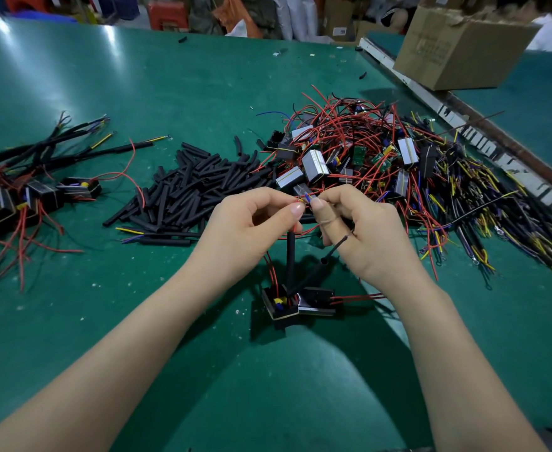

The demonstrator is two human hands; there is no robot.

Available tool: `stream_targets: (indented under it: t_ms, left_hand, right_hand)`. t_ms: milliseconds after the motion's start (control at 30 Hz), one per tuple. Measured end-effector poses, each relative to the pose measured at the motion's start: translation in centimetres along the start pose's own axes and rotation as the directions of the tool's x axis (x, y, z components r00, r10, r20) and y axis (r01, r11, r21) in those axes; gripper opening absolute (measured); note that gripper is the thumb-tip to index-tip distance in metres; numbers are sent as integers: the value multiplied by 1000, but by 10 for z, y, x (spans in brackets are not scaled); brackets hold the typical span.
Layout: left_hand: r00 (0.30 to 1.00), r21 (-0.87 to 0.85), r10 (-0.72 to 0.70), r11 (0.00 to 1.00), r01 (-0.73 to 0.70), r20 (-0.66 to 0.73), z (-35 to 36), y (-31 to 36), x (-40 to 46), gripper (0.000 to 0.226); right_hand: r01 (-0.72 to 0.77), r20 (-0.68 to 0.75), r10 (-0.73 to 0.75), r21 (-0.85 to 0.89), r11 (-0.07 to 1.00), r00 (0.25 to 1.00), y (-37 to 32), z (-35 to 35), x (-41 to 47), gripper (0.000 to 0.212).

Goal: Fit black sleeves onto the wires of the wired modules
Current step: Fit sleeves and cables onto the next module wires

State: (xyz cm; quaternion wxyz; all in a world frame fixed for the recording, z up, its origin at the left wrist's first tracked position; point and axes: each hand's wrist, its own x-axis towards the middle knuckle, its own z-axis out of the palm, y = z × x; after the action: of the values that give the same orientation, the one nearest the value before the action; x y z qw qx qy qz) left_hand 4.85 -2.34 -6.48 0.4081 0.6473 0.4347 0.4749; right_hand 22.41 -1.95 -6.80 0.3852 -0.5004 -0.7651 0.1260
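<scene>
I am looking down at the green table point(111, 305). On the far right a big tangle of unfinished modules point(382, 158) with red and yellow wires is lying; in the middle a heap of loose black sleeves point(199, 187); on the far left a smaller group of finished modules point(33, 197), their wires already covered in black.

Near to me, between my forearms, the module point(281, 305) I am working on is resting on the table. Its wires are rising up and away from me toward my hands. One black sleeve point(290, 259) is already sitting on this bundle, standing almost upright, its long axis pointing from the module up to my left hand point(251, 223). A second, thinner black piece point(328, 256) is slanting up to my right hand point(359, 230).

Both hands are meeting above the module, fingertips nearly touching. My left thumb and forefinger are pinching the wire ends point(306, 200), yellow and blue, just above the sleeve's top. My right fingers are pinching the same ends from the other side.

I judge the next move depends on this line: the sleeve is lying directly under the left grip, so the left hand is nearer to it, and the sleeve should travel along the wires down toward the module.
</scene>
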Motion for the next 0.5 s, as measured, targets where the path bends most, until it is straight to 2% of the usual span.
stream_targets:
  t_ms: [300, 500]
  left_hand:
    - [998, 129, 42, 991, -37, -38, 0, 2, -1, 15]
    - [998, 61, -16, 998, 20, -67, 5, 3, -3, 17]
  right_hand:
    - [24, 4, -24, 64, 998, 1000, -3, 0, -2, 22]
    - [72, 22, -74, 70, 995, 997, -7, 2, -3, 22]
